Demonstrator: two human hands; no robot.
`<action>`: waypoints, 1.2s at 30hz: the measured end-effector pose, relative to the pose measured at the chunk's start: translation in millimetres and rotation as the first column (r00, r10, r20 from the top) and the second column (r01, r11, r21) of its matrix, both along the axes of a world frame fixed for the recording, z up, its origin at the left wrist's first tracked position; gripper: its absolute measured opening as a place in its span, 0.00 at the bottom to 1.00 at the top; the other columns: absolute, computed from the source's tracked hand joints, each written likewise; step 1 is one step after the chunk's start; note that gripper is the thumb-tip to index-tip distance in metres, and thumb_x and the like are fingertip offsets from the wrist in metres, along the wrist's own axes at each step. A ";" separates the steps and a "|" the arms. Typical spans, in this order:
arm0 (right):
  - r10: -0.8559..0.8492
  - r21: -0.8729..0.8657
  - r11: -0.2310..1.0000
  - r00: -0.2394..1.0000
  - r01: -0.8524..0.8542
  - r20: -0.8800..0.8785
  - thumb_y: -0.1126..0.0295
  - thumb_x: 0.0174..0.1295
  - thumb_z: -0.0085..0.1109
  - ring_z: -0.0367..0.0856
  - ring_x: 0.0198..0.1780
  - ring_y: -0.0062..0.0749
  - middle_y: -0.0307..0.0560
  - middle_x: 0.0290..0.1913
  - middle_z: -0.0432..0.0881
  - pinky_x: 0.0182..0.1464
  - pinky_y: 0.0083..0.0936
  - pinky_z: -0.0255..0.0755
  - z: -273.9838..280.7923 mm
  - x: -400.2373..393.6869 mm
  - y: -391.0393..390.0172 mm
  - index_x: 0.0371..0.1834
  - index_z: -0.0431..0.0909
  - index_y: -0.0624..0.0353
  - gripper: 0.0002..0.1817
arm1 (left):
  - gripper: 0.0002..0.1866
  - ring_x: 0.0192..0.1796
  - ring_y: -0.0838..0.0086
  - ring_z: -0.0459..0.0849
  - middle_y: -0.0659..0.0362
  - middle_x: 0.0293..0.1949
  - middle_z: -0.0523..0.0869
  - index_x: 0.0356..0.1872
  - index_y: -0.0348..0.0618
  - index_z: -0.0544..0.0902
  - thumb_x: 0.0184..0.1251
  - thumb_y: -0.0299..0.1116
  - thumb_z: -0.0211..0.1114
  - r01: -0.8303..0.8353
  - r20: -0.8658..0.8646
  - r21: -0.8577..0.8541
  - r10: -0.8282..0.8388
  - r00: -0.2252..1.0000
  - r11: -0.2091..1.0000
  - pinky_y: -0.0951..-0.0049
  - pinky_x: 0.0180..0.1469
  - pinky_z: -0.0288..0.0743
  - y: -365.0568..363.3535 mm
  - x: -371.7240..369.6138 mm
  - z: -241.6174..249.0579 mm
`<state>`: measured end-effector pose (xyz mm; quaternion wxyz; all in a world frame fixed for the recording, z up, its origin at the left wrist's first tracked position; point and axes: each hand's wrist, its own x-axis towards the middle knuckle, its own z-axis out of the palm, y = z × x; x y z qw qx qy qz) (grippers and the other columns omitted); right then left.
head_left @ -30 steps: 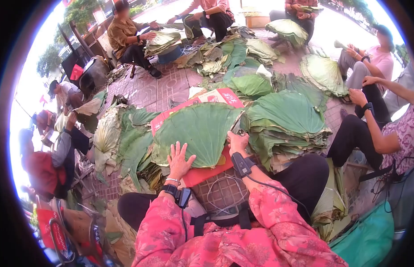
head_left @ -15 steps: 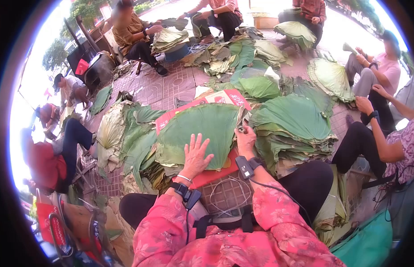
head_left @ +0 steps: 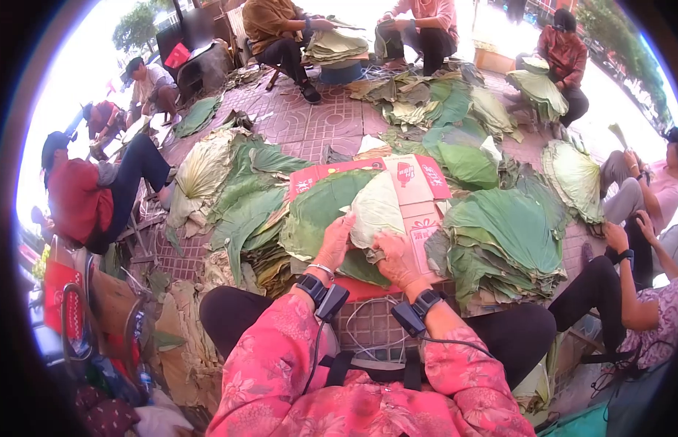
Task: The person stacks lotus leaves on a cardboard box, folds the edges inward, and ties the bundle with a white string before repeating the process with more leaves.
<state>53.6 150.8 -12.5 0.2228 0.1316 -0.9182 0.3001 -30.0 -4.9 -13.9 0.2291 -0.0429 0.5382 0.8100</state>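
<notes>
A large green leaf (head_left: 320,210) lies on a red and pink cardboard sheet (head_left: 420,191) in front of me. Its right part is folded over, showing a pale underside (head_left: 377,210). My left hand (head_left: 334,244) is at the left edge of the pale part, fingers closed on the leaf. At the lower right of the fold, my right hand (head_left: 397,258) has its fingers curled on the same leaf. To the right rises a stack of green leaves (head_left: 503,229), and to the left are more layered leaves (head_left: 240,193).
Other people sit around, one in red at the left (head_left: 76,193) and one in patterned clothing at the right (head_left: 656,313). A fan of pale leaves (head_left: 572,178) lies back right. A red bag (head_left: 64,298) stands lower left.
The leaf's right part has folded over to the left, exposing its pale side. My left hand has gone from lying flat to gripping. The view has turned left.
</notes>
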 end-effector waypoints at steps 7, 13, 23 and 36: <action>0.135 -0.053 0.991 0.965 -0.126 0.225 0.68 0.48 0.57 0.69 0.59 0.46 0.53 0.54 0.75 0.63 0.36 0.56 33.5 7.3 9.2 0.48 0.76 0.59 0.21 | 0.20 0.34 0.79 0.79 0.59 0.35 0.83 0.45 0.34 0.77 0.46 0.18 0.65 -0.204 -0.306 -0.442 0.067 0.950 0.873 0.78 0.38 0.75 11.9 -14.3 -41.8; 0.008 -0.483 0.875 0.998 0.023 0.064 0.64 0.56 0.52 0.71 0.56 0.50 0.60 0.53 0.74 0.60 0.32 0.62 53.9 -41.7 43.1 0.50 0.74 0.65 0.20 | 0.20 0.33 0.78 0.79 0.60 0.33 0.83 0.44 0.33 0.78 0.43 0.16 0.64 -0.253 -0.268 -0.417 0.148 0.952 0.873 0.78 0.37 0.74 13.1 -11.5 -43.9; -0.119 0.358 0.933 0.969 0.033 0.219 0.45 0.62 0.42 0.49 0.70 0.51 0.51 0.69 0.55 0.64 0.56 0.41 -39.7 -66.7 -14.1 0.64 0.64 0.43 0.29 | 0.24 0.41 0.76 0.79 0.55 0.40 0.81 0.49 0.33 0.73 0.45 0.19 0.61 -0.429 -0.438 -0.415 0.236 0.867 0.802 0.79 0.41 0.74 16.0 3.0 -45.7; -0.140 0.414 0.910 0.952 0.016 0.272 0.38 0.57 0.43 0.44 0.71 0.49 0.48 0.70 0.52 0.66 0.54 0.38 -22.0 -58.5 -21.2 0.67 0.59 0.41 0.36 | 0.28 0.51 0.68 0.77 0.49 0.53 0.76 0.55 0.35 0.71 0.57 0.43 0.65 -0.483 0.351 0.080 0.429 0.832 0.872 0.68 0.52 0.72 -110.3 65.9 -20.9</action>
